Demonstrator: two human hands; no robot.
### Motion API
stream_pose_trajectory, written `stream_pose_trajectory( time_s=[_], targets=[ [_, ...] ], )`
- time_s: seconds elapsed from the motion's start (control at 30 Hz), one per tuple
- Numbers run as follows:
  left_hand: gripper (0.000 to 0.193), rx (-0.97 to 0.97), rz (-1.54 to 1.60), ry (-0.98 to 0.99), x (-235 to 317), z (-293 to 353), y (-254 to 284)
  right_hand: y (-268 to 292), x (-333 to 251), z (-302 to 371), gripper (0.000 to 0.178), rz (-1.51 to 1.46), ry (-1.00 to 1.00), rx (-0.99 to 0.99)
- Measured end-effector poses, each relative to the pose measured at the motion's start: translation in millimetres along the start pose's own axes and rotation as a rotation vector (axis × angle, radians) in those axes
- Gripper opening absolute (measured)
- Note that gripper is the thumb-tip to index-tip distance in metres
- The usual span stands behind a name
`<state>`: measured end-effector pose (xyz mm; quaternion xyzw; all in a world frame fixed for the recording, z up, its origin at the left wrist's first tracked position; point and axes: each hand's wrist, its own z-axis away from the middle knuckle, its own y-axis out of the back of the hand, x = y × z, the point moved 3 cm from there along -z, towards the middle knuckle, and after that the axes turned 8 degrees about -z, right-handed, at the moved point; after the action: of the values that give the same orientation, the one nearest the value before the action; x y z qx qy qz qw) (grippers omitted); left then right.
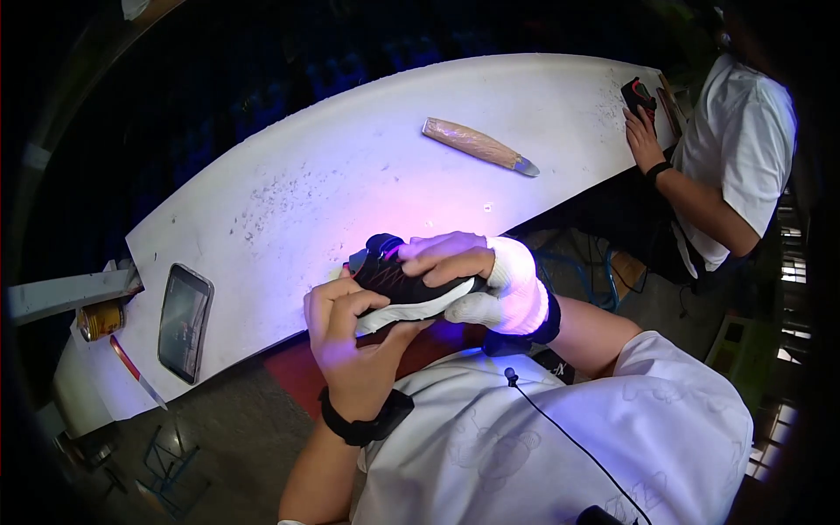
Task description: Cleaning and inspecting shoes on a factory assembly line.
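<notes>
A black sneaker (398, 280) with a white sole is held on its side at the near edge of the table, under purple-tinted light. My left hand (354, 337) grips its sole side, with the thumb underneath and the fingers bent over the near end. Across the upper lies my right hand (472, 267), in a white glove that leaves several fingertips bare; its fingers press against the shoe by the laces and opening. Part of the sneaker is hidden behind both hands.
A tape-wrapped knife (477, 144) with a short metal blade lies on the white table (324, 149). To the left are a phone (185, 324), a red-handled blade (137, 372) and a tin can (101, 320). At right, a co-worker's hand (643, 140) touches another dark shoe (638, 98).
</notes>
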<state>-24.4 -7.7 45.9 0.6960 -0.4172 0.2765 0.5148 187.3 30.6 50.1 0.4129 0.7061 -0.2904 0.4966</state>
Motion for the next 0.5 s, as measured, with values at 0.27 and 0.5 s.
stream_pose_trajectory(
  time_s=[0.27, 0.5],
  targets=[
    [0.085, -0.251, 0.312, 0.228, -6.8, -21.0, 59.5, -2.2, 19.7, -19.4, 0.044, -0.37, -0.691, 0.406],
    [0.087, -0.123, 0.042, 0.186, 12.4, -58.8, 80.3, -57.8, -20.5, -113.5, 0.061, 0.142, -0.038, -0.075]
  ],
)
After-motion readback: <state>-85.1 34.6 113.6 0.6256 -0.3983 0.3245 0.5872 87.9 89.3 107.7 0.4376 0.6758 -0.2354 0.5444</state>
